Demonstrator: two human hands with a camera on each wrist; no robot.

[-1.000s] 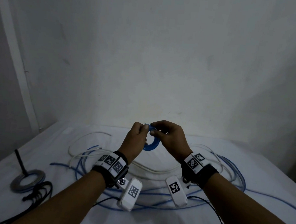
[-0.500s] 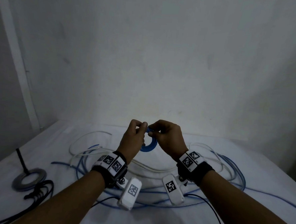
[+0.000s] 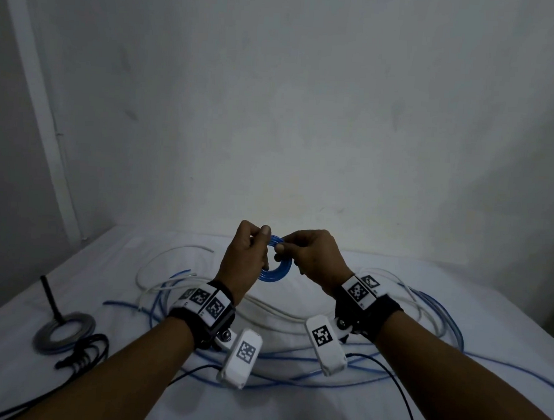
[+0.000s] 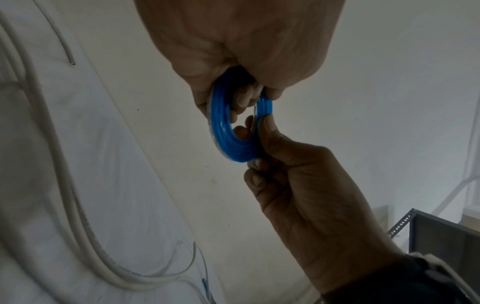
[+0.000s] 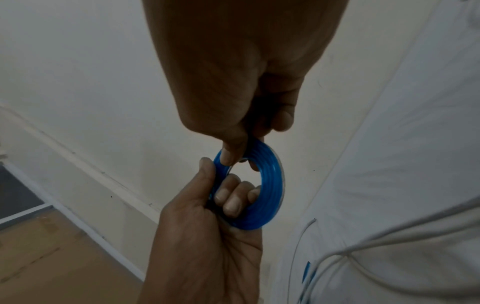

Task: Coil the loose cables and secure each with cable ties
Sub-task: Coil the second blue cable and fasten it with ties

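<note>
- Small blue ring-shaped roll of tie wire held up in the air between both hands, above the white cloth-covered surface.
- Left hand: fingers hooked through the ring's hole, thumb pinching its rim.
- Right hand: thumb and forefinger pinching the ring's top edge.
- Loose blue cables and white cables sprawl on the surface beneath.
- Grey flat reel and black coiled cable lie at left.

The left hand covers the near-left arc of the blue roll; whether it is tape or wound tie cannot be told. The black cable and a blue cable run off the head view's edges. The grey ring is too dim to identify.
</note>
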